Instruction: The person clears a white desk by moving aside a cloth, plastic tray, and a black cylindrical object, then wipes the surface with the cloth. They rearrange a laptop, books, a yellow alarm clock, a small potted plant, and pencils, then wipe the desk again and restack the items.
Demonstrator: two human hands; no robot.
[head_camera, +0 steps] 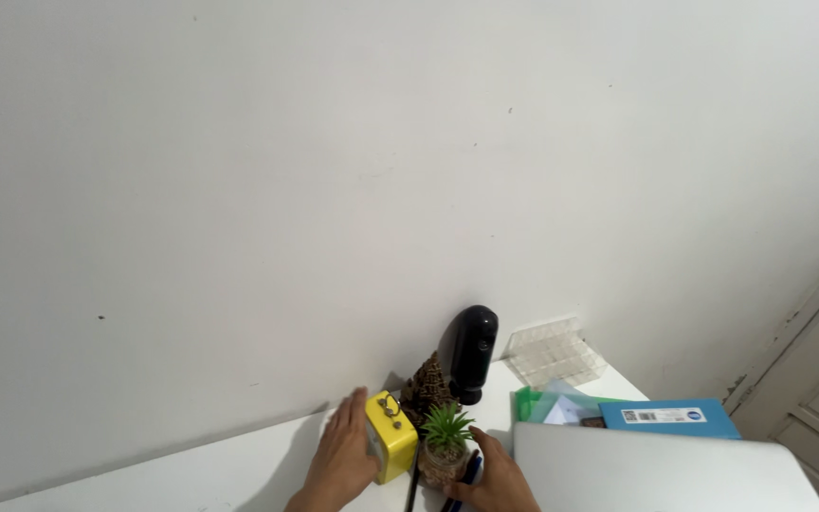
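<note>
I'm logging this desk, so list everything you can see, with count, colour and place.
Small yellow box-shaped clock: one, yellow, desk left of the plant.
Little potted succulent plant: one, green, desk centre.
Rounded black camera on a stand: one, black, by the wall.
Clear plastic compartment tray: one, leaning at the wall.
Closed grey laptop: one, grey, right.
Blue flat box: one, behind the laptop.
Green plastic folder: one, beside the blue box.
White desk: one.
Left hand: on the clock.
Right hand: at the plant's pot.

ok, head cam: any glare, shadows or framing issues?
Head view: soft even light, no glare; faint shadow left of the left hand on the small yellow box; right hand and small green potted plant sit low, hands cropped; wall fills most of the frame.
</note>
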